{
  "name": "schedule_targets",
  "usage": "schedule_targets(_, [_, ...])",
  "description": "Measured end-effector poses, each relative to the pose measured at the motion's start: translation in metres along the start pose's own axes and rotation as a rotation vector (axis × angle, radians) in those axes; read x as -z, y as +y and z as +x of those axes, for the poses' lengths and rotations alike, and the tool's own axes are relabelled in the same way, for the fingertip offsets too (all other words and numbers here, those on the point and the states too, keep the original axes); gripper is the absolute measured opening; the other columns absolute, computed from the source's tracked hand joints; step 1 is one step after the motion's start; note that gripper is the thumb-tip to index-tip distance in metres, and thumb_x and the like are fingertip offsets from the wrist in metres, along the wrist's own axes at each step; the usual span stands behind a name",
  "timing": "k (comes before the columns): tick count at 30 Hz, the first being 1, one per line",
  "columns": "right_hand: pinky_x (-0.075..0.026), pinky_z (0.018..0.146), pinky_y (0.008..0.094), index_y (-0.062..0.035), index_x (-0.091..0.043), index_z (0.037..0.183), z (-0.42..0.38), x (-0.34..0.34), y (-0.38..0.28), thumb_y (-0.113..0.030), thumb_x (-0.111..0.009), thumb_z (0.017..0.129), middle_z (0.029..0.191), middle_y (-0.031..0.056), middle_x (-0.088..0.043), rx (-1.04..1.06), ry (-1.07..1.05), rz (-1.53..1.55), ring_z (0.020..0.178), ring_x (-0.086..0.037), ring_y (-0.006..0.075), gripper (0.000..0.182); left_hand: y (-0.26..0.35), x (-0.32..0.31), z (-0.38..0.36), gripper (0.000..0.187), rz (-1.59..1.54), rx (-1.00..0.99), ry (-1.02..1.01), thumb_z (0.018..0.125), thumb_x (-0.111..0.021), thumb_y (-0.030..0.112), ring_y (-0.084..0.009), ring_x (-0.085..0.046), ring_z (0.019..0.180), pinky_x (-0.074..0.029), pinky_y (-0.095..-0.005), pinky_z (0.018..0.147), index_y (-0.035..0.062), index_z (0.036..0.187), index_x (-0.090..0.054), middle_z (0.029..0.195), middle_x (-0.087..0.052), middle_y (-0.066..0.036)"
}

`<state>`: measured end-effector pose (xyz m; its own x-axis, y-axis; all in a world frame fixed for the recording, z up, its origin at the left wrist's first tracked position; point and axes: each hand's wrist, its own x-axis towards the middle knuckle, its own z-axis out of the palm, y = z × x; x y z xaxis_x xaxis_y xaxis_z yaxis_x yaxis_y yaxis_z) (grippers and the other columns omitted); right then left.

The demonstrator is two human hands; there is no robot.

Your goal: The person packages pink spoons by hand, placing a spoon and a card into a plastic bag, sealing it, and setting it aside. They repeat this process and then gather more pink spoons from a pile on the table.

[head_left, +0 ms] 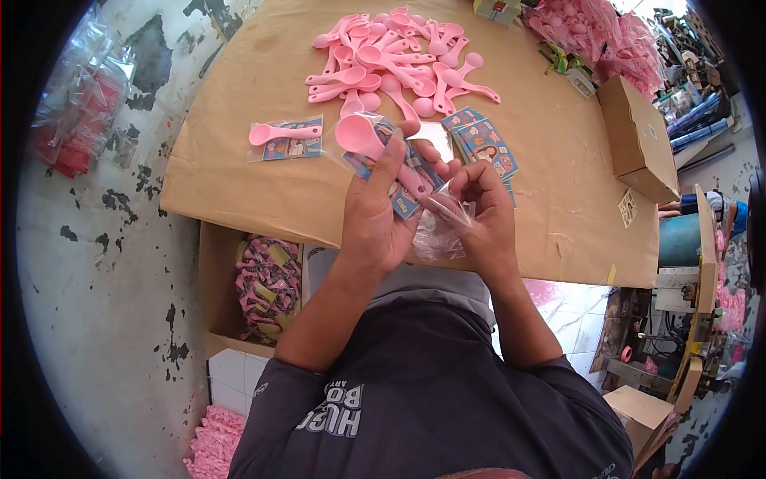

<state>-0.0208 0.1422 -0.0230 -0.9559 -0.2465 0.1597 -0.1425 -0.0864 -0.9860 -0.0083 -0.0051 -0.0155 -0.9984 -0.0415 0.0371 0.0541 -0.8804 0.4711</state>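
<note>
My left hand [373, 219] is closed around a pink measuring spoon [359, 137] that lies over a printed blue card [404, 206]. Clear plastic wraps part of the two, though how far the spoon sits inside it is hard to tell. With bent fingers, my right hand [488, 219] pinches the crinkled end of the clear plastic bag [443, 233] by the spoon's handle. To the left on the table lies another pink spoon [281, 133] on a card in a clear bag. Just beyond my right hand is a fanned stack of printed cards [487, 148].
Many pink spoons [391, 60] are heaped at the table's [239, 184] far side. A cardboard box [636, 140] and bagged pink goods [590, 36] stand right. Below the left edge, an open carton [219, 275] contains packed spoons [267, 287]. A peeling wall [104, 279] rises left.
</note>
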Motion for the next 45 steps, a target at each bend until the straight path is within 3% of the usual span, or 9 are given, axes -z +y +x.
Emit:
schedule_targets(10, [-0.042,0.064,0.0199,-0.0067,-0.055,0.112,0.004,0.000,-0.003,-0.009,-0.085,0.082,0.090,-0.0034,-0.050,0.032,0.010,0.026,0.077,-0.048,0.0032,0.043,0.007,-0.008,0.002,0.040,0.070,0.102,-0.025,0.109,-0.050,0.029,-0.0285,-0.071,0.104,-0.062,-0.0390,0.089,-0.0005,0.136,-0.048,0.113,-0.069,-0.016])
schedule_targets(12, [-0.041,0.061,0.0217,-0.0071,-0.064,0.117,0.000,-0.012,-0.024,-0.006,-0.087,0.077,0.096,-0.0001,-0.048,0.269,0.219,-0.267,0.075,-0.049,0.0059,0.046,0.009,-0.006,0.004,0.038,0.018,0.114,-0.034,0.109,-0.049,0.027,-0.0291,-0.069,0.110,-0.059,-0.0410,0.097,-0.0011,0.135,-0.048,0.118,-0.067,-0.017])
schedule_targets(15, [-0.041,0.058,0.0236,-0.0080,-0.075,0.111,0.004,0.010,-0.015,-0.005,-0.089,0.073,0.099,0.0030,-0.046,0.759,0.019,-0.693,0.073,-0.050,0.0089,0.041,0.011,0.003,0.012,0.035,-0.042,0.136,0.004,0.107,-0.053,0.024,-0.0301,-0.063,0.122,-0.052,-0.0467,0.109,0.0005,0.134,-0.052,0.125,-0.065,-0.019])
schedule_targets(18, [-0.041,0.057,0.0248,-0.0078,-0.079,0.093,-0.004,0.015,-0.036,-0.003,-0.088,0.073,0.098,0.0040,-0.047,0.633,-0.132,-0.551,0.071,-0.050,0.0109,0.023,0.019,0.008,0.017,0.036,0.010,0.053,0.048,0.107,-0.053,0.023,-0.0307,-0.059,0.127,-0.049,-0.0482,0.111,0.0007,0.135,-0.051,0.130,-0.062,-0.020])
schedule_targets(23, [-0.044,0.062,0.0258,-0.0111,-0.074,0.116,0.003,0.047,-0.031,-0.001,-0.083,0.077,0.106,0.0060,-0.054,0.493,0.031,-0.579,0.072,-0.050,0.0117,0.041,0.033,0.011,0.017,0.041,-0.133,0.106,-0.019,0.107,-0.049,0.021,-0.0336,-0.049,0.138,-0.041,-0.0503,0.117,-0.0014,0.141,-0.046,0.145,-0.052,-0.024])
schedule_targets(33, [-0.051,0.074,0.0306,-0.0155,-0.079,0.109,0.021,0.009,-0.036,0.011,-0.074,0.075,0.127,0.0078,-0.053,0.637,-0.230,-0.595,0.099,-0.062,0.0182,0.043,0.019,0.004,-0.003,0.051,-0.065,0.424,-0.072,0.105,-0.055,0.031,-0.0273,-0.054,0.133,-0.048,-0.0423,0.109,-0.0008,0.144,-0.044,0.142,-0.056,-0.021])
schedule_targets(38, [-0.052,0.078,0.0351,-0.0020,-0.077,0.100,0.025,0.023,-0.047,0.006,-0.076,0.079,0.113,0.0110,-0.067,0.473,-0.188,-0.213,0.093,-0.066,0.0208,0.023,0.031,0.011,0.003,0.056,0.011,0.229,-0.003,0.105,-0.054,0.035,-0.0285,-0.051,0.137,-0.039,-0.0432,0.116,-0.0019,0.146,-0.042,0.145,-0.054,-0.022])
schedule_targets(40, [-0.048,0.071,0.0233,0.0001,-0.068,0.113,0.018,0.024,-0.042,-0.001,-0.074,0.090,0.100,0.0083,-0.069,0.287,-0.111,-0.094,0.078,-0.060,0.0075,0.024,0.035,0.008,-0.001,0.061,0.351,0.020,-0.131,0.108,-0.043,0.037,-0.0328,-0.051,0.137,-0.041,-0.0450,0.115,-0.0019,0.153,-0.031,0.150,-0.047,-0.027])
schedule_targets(45, [-0.041,0.062,0.0187,-0.0050,-0.057,0.124,0.016,0.018,-0.038,-0.003,-0.076,0.091,0.089,0.0006,-0.062,0.012,-0.185,-0.026,0.068,-0.052,0.0021,0.039,0.027,-0.009,-0.010,0.039,0.671,-0.041,-0.166,0.098,-0.068,0.009,-0.0080,-0.066,0.096,-0.052,-0.0215,0.081,-0.0040,0.134,-0.059,0.107,-0.073,-0.009])
